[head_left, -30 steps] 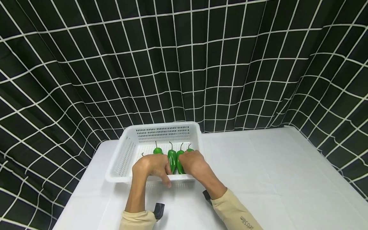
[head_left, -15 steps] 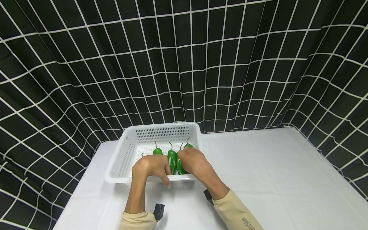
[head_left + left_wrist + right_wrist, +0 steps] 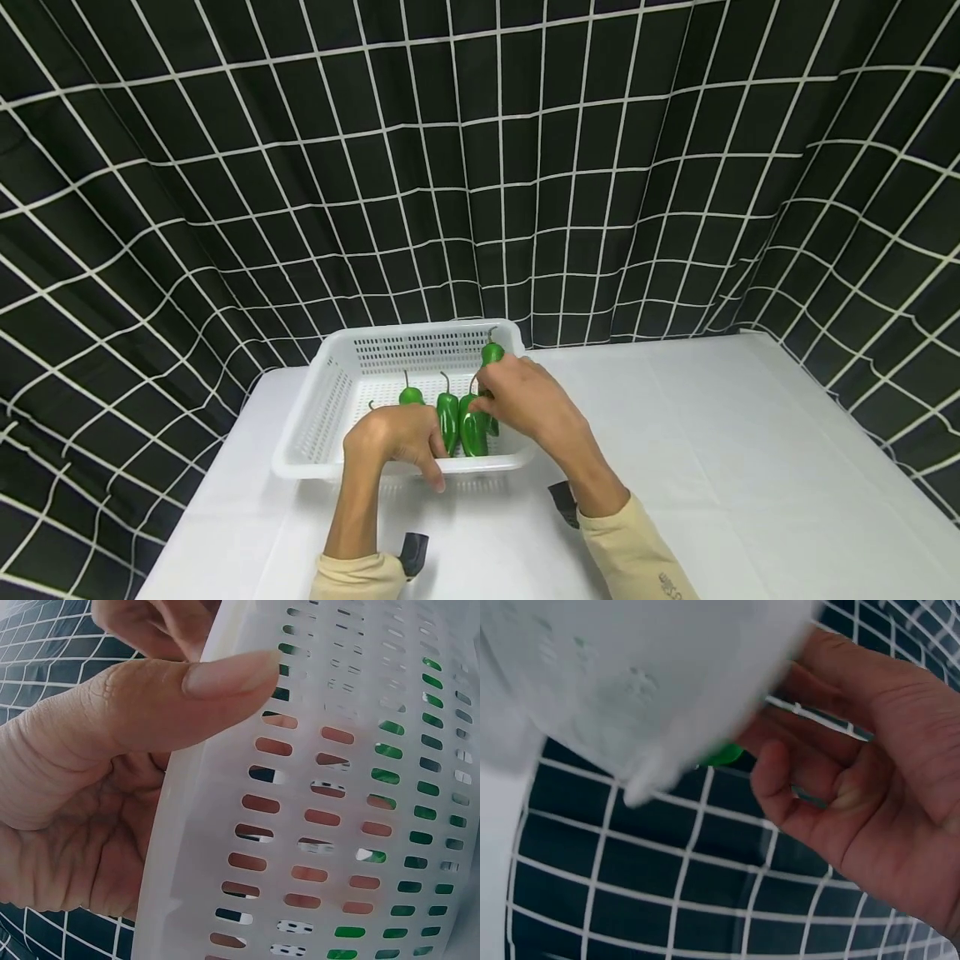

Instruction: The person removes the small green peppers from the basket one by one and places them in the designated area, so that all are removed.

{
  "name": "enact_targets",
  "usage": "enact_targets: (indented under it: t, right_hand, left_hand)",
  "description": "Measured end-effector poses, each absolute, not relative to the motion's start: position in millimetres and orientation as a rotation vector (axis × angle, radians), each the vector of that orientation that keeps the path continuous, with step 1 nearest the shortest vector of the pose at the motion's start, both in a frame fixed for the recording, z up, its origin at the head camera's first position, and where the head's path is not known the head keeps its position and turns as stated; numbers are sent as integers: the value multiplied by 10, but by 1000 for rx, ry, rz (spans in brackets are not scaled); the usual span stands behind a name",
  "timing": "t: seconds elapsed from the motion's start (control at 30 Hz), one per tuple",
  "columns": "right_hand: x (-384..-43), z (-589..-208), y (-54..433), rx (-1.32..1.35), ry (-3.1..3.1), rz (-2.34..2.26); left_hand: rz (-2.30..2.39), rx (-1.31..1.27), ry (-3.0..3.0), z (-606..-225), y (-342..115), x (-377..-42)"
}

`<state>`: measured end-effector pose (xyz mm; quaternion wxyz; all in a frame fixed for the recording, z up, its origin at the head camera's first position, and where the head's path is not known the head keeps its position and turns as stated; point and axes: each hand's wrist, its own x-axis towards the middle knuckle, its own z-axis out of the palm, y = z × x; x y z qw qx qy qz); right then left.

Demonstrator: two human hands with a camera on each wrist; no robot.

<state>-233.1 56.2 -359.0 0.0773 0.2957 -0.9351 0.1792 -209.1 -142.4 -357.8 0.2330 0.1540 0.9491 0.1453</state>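
Observation:
A white perforated plastic basket (image 3: 300, 469) stands on the table with several green chili peppers (image 3: 447, 414) inside. My left hand (image 3: 397, 429) grips its near rim; in the left wrist view the thumb (image 3: 172, 694) lies on the outer wall, and skin shows through the slots. With my right hand (image 3: 528, 396) I hold one green chili pepper (image 3: 492, 353) by its body near the basket's right side, stem up. Another chili pepper (image 3: 472, 427) lies just below that hand. In the right wrist view, the basket's corner covers most of the held pepper (image 3: 724, 755).
White cloth covers the table (image 3: 697, 450), which stretches away to the right of the basket. Behind and at both sides hangs a black curtain (image 3: 570, 200) with a white grid. A dark strap (image 3: 414, 553) is on the left wrist.
My right hand has moved up and to the right, raising the chili pepper from the row in the basket. The left hand keeps its grip on the rim.

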Motion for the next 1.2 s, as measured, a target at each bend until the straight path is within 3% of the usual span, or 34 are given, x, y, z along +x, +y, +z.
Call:
enact_targets:
  t: [0.27,0.63,0.93,1.2]
  right_hand:
    - [-2344,-3421,855,755,-2699,634]
    - [-2543,-3492,1266,436,-2772,812]
    - [-2783,-3852,1376,173,-2878,891]
    - [-2995,-4302,1338,130,-3080,786]
  left_hand:
    - [402,406,2614,-3587,-1422,-2085]
    - [428,389,2618,-3594,-1433,-2080]
    - [408,387,2617,-3568,-1421,-2097]
    - [412,368,2608,-3582,-1420,-2089]
